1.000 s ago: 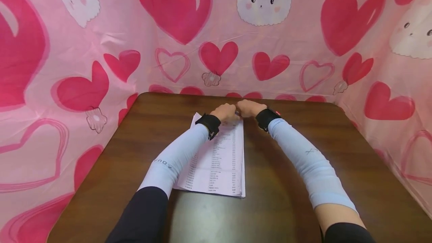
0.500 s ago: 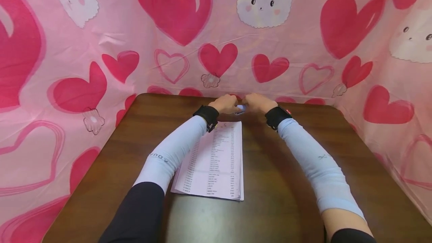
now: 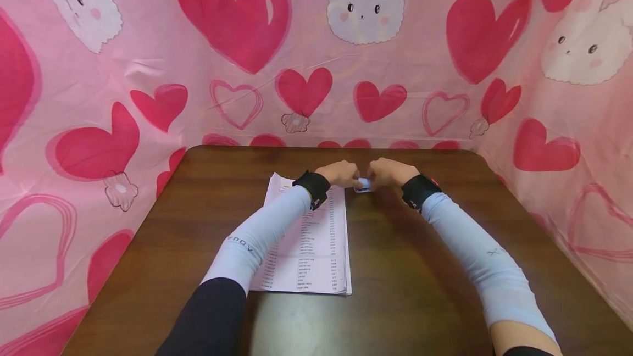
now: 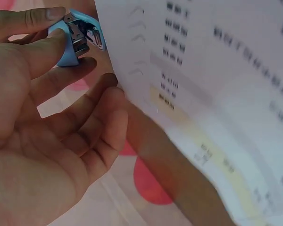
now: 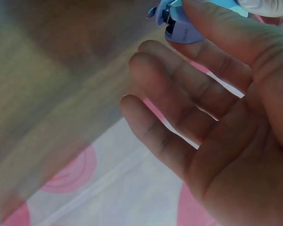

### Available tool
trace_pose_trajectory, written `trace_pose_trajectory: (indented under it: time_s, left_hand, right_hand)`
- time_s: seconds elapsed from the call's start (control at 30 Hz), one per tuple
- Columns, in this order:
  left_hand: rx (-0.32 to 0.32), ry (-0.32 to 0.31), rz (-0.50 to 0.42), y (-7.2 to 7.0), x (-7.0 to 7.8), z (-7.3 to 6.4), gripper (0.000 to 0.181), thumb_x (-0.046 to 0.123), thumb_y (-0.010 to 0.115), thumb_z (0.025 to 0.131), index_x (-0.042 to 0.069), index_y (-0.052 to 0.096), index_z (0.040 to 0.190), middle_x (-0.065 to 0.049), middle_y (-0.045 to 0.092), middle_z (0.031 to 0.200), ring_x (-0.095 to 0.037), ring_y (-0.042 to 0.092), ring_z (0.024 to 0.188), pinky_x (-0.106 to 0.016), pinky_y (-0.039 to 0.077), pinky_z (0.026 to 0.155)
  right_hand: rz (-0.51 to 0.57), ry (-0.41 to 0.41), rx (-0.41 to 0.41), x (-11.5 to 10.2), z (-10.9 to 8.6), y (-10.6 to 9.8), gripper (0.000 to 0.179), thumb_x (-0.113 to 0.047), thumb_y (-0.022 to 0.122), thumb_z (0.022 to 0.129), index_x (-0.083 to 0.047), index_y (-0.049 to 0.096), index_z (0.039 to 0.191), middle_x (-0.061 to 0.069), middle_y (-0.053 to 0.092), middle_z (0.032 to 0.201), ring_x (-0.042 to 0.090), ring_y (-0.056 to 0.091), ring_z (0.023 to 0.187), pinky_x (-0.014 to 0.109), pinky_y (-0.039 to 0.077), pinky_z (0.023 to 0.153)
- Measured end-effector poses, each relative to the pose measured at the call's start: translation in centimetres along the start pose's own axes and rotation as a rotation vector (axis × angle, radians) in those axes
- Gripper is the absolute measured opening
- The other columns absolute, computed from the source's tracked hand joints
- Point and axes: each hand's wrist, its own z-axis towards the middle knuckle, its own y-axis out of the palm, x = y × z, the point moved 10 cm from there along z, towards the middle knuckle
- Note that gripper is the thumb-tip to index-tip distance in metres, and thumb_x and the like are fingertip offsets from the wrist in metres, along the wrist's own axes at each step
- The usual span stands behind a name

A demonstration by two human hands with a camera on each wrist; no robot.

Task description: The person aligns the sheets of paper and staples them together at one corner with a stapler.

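A small light-blue stapler (image 3: 363, 185) is between my two hands, just right of the paper stack's upper right corner. My left hand (image 3: 338, 173) pinches one end of it with thumb and fingers. In the left wrist view, metal parts show inside the stapler's blue shell (image 4: 66, 49). My right hand (image 3: 392, 172) pinches the other end between thumb and forefinger, its other fingers loosely bent in the right wrist view. The stack of printed sheets (image 3: 316, 246) lies flat, partly covered by the left forearm; a yellow band marks the top sheet.
Brown wooden table (image 3: 420, 268) under the hands and paper. Pink cloth with hearts and rabbits (image 3: 237, 103) hangs behind the table and along both sides. Black straps (image 3: 420, 192) circle the wrists over pale blue sleeves.
Both hands were at the stack's top edge, then lifted beyond it, and now are lower and farther right beside its corner. The stapler has come into clearer sight; the head view has shifted slightly.
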Motion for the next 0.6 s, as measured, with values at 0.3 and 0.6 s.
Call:
trace_pose_trajectory:
  time_s: [0.3,0.6]
  left_hand:
    - [0.0,0.007,-0.015,-0.4,-0.3,-1.0,0.037,0.04,0.056,0.098,0.014,0.065,0.124,-0.001,0.067,0.111,-0.016,0.061,0.099,-0.033,0.05,0.088]
    - [0.136,-0.016,-0.035,-8.0,-2.1,-6.9,0.033,0.033,0.053,0.099,0.011,0.067,0.119,-0.005,0.069,0.105,-0.022,0.061,0.095,-0.037,0.051,0.089]
  right_hand:
    - [0.045,0.029,-0.047,0.4,-0.4,0.8,0.016,-0.019,0.071,0.085,-0.009,0.072,0.096,0.0,0.067,0.084,0.014,0.055,0.075,0.028,0.046,0.069]
    - [0.124,0.046,0.155,-1.9,-2.8,-5.5,0.026,-0.032,0.063,0.094,-0.011,0.067,0.107,0.008,0.069,0.091,0.023,0.061,0.078,0.036,0.054,0.072]
